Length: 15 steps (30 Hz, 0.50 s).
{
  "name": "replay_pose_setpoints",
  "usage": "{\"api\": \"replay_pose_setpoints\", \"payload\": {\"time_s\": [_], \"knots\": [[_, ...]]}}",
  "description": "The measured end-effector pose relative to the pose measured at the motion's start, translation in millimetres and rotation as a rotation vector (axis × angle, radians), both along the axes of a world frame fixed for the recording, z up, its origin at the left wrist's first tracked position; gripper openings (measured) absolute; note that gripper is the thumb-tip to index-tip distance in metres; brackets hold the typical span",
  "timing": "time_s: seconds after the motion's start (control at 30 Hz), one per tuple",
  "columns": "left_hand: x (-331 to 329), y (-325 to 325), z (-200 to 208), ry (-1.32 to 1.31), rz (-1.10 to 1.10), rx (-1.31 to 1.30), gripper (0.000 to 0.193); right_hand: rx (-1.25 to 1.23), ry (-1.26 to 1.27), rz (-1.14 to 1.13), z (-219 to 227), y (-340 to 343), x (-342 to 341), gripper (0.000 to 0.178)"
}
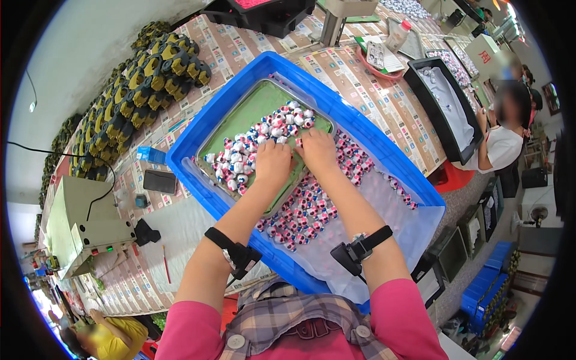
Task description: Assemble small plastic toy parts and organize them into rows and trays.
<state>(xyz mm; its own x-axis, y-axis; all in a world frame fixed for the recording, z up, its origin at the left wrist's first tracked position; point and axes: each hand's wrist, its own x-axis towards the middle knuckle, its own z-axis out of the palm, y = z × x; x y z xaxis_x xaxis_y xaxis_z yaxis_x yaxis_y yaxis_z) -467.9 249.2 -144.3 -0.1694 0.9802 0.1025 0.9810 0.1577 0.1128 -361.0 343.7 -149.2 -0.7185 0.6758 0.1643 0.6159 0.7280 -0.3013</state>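
A green-lined tray point(231, 123) sits inside a large blue plastic bin point(219, 99). In the tray lie many small round white figure pieces point(237, 157) with pink and blue paint. My left hand point(273, 161) reaches over the tray with its fingers curled down at the pile's near side. Close beside it, my right hand point(319, 151) is at the tray's right edge, its fingers bent together near a pink-painted piece. What either hand holds is hidden by the fingers. More pink-and-white pieces point(309, 207) lie on a translucent sheet point(384, 222) in the bin.
Black-and-yellow parts point(144, 78) are heaped at the far left. A pale green machine point(90, 225) and a dark flat box point(159, 182) stand left of the bin. A black tray point(447, 108) is at the right, with a co-worker point(504, 138) beside it; another person point(114, 336) is lower left.
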Motion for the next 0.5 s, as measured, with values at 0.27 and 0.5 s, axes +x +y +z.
{"api": "replay_pose_setpoints", "payload": {"time_s": [0.27,0.5], "knots": [[-26,-6,5,-0.093,-0.289,0.086,0.029,0.066,0.166,0.066,-9,6,12,0.023],[-30,-3,2,0.011,-0.459,0.081,0.018,0.059,0.212,0.001,-15,0,-2,0.023]]}}
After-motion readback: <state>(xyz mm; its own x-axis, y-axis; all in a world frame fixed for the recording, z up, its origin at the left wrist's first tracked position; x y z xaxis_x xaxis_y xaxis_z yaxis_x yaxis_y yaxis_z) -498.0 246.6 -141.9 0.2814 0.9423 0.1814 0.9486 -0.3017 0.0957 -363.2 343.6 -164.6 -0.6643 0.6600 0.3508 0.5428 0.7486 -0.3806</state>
